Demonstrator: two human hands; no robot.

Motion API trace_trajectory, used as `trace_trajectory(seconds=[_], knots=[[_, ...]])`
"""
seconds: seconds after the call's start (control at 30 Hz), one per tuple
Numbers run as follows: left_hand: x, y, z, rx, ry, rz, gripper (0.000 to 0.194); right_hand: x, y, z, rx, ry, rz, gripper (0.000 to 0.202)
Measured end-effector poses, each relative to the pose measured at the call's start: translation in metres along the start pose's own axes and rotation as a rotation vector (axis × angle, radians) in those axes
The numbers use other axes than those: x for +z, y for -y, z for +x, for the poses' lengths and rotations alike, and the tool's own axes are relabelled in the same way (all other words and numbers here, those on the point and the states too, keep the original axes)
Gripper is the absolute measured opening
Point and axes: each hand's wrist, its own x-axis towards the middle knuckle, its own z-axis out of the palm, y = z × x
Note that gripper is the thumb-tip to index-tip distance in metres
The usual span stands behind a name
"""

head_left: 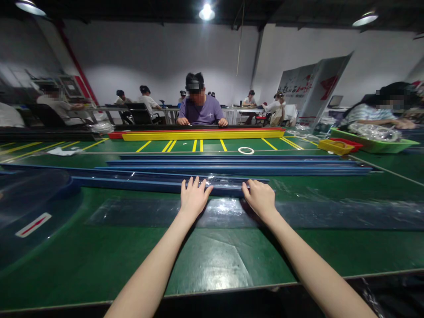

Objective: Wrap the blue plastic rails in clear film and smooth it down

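A long blue plastic channel lies crosswise on the green table in front of me, with shiny clear film inside it near its right end. My left hand rests on its near wall, fingers spread and reaching over the edge onto the film. Further right, my right hand has its fingers bent over the same wall close to the channel's end; the fingertips are partly hidden. Nearer to me, a flat strip of clear plastic lies under both wrists and runs off to the right.
Behind are more blue channels, a white ring and a yellow channel. A roll of dark clear sheet stands left. A green tray and yellow tray sit right. A co-worker sits opposite.
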Motion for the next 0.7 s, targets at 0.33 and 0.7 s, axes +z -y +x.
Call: trace_trajectory(seconds=[0.33, 0.7], knots=[[0.002, -0.017, -0.006, 0.400, 0.012, -0.115, 0.043, 0.011, 0.020, -0.008, -0.305, -0.004, 0.170, 0.042], [-0.008, -0.015, -0.003, 0.220, 0.025, -0.121, 0.035, 0.002, 0.001, 0.002, -0.210, -0.017, 0.190, 0.033]])
